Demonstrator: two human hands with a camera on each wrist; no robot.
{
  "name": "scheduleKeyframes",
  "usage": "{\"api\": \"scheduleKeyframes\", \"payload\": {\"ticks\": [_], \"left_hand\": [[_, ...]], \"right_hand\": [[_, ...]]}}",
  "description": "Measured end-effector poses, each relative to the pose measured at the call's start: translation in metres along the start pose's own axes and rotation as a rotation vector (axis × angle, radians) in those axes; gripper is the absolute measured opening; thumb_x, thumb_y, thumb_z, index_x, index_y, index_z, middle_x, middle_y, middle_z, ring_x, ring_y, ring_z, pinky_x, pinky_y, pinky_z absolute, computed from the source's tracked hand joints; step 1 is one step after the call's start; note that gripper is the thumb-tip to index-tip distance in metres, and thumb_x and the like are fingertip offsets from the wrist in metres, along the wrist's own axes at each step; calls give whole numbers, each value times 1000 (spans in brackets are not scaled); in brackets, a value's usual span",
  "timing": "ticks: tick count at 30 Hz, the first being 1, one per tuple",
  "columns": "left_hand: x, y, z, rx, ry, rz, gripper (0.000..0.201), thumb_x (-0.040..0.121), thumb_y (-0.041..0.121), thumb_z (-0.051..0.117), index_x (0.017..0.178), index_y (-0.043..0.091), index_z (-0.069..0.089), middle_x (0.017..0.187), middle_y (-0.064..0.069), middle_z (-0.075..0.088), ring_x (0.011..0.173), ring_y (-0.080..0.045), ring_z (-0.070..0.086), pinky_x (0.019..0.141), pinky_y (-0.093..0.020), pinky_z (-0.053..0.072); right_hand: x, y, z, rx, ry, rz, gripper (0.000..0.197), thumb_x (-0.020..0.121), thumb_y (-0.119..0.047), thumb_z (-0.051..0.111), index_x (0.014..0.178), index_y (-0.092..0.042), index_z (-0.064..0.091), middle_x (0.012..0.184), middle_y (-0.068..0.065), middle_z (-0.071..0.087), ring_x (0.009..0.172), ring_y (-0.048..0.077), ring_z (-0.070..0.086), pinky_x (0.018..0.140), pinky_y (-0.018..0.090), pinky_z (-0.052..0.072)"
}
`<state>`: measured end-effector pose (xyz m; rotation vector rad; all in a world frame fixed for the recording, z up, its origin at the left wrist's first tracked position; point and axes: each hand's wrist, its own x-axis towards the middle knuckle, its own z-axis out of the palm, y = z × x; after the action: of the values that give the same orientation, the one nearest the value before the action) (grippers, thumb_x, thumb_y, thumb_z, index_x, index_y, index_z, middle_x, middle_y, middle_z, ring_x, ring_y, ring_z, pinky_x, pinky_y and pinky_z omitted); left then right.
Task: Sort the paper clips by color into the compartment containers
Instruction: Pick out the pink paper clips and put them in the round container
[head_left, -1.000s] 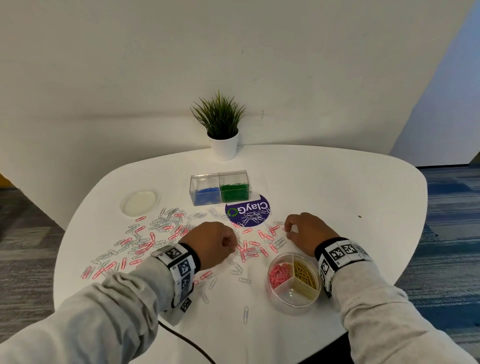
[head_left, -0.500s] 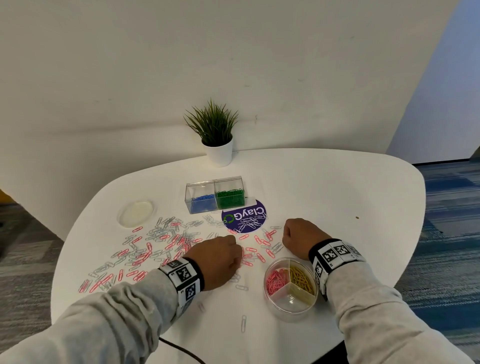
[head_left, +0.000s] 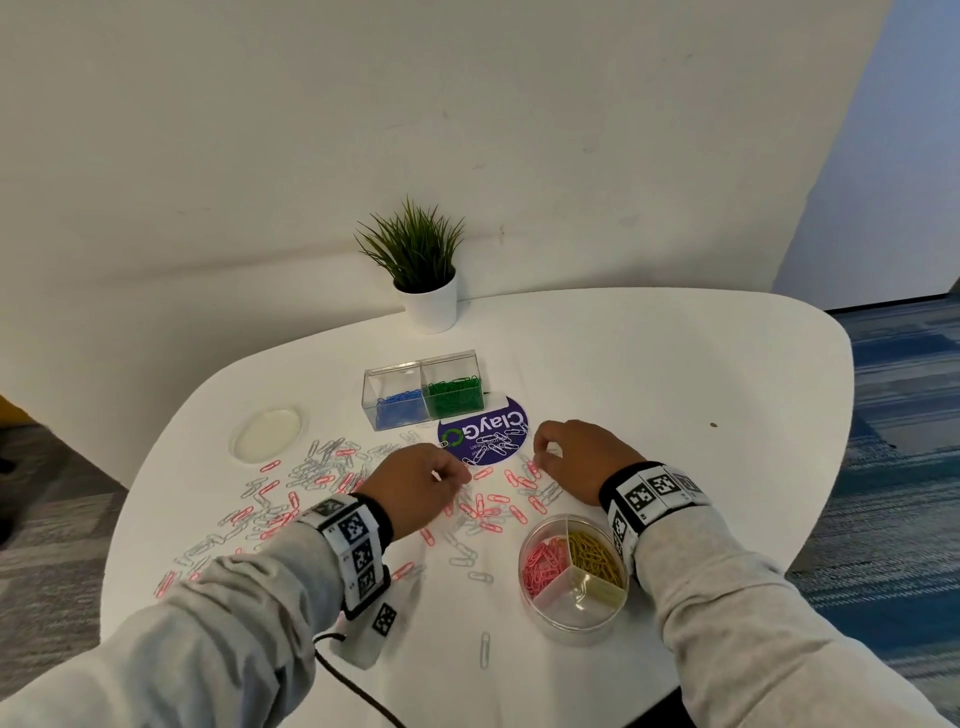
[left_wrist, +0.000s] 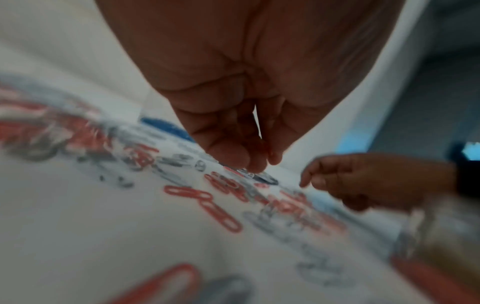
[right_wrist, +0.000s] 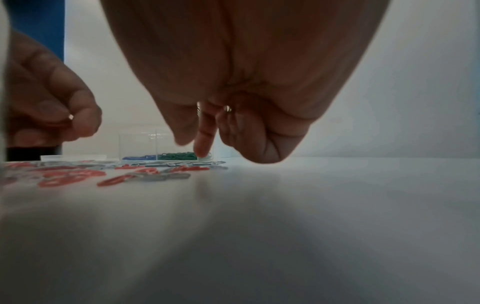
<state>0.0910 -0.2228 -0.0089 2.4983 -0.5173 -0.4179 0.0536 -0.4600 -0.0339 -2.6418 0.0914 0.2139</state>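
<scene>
Pink and silver paper clips (head_left: 322, 483) lie scattered mid-table, left of the round divided container (head_left: 574, 616) holding pink and yellow clips at 5 o'clock. Rectangular box (head_left: 423, 387) at 12 o'clock holds blue and green. Purple sticker (head_left: 483, 428) reads "ClayG". Left hand (head_left: 415, 491) curled, fingertips (left_wrist: 255, 164) bunched on the clips; grip unclear. Right hand (head_left: 576, 460) curled, index down; grip unclear.

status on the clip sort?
Done: blue and green clips in the clear box; pink and yellow in the round container. In hand: left hand and right hand picking among the loose clips. Left: many pink and white ones.
</scene>
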Motion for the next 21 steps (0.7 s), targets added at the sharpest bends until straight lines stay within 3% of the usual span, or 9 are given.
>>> {"api": "scheduleKeyframes", "payload": {"ticks": [3, 7, 11, 16, 18, 21], "left_hand": [[-1, 1, 5, 441, -57, 209, 18, 95, 38, 57, 107, 33, 68, 106, 14, 57, 96, -7, 57, 82, -21, 46], [-1, -5, 12, 628, -103, 303, 24, 97, 39, 50, 113, 33, 67, 112, 10, 56, 101, -14, 58, 83, -34, 53], [-1, -12, 10, 630, -104, 298, 22, 97, 37, 49, 106, 30, 68, 107, 10, 58, 98, -13, 58, 84, -35, 53], [-1, -13, 5, 584, -100, 230, 17, 95, 33, 51, 102, 28, 66, 105, 9, 56, 95, -12, 55, 82, -26, 49], [-1, -12, 4, 543, -79, 218, 18, 94, 29, 51, 104, 28, 66, 107, 8, 57, 96, -12, 56, 82, -24, 48], [0, -11, 5, 524, -71, 253, 24, 96, 29, 52, 114, 29, 67, 114, 8, 58, 104, -13, 57, 89, -27, 48]], "right_hand": [[3, 0, 1, -81, -24, 2, 20, 95, -42, 58, 105, -25, 59, 107, 1, 56, 93, 17, 53, 81, 28, 41], [8, -1, 6, -125, 2, 8, 16, 97, -31, 54, 104, -18, 59, 107, 3, 61, 91, 17, 54, 80, 28, 43], [12, -2, 10, -107, -41, 87, 9, 93, -25, 54, 96, -17, 53, 100, 2, 57, 88, 18, 53, 76, 27, 43], [10, -3, 7, -130, -104, 142, 22, 91, -36, 53, 101, -16, 53, 108, 3, 61, 90, 19, 54, 77, 30, 45], [8, -4, 1, -58, -60, 171, 21, 92, -37, 47, 97, -17, 52, 102, 2, 57, 91, 20, 53, 77, 31, 44], [7, -4, -8, 97, 84, 194, 16, 88, -30, 47, 79, -16, 47, 82, -3, 52, 76, 17, 50, 64, 29, 37]]}}
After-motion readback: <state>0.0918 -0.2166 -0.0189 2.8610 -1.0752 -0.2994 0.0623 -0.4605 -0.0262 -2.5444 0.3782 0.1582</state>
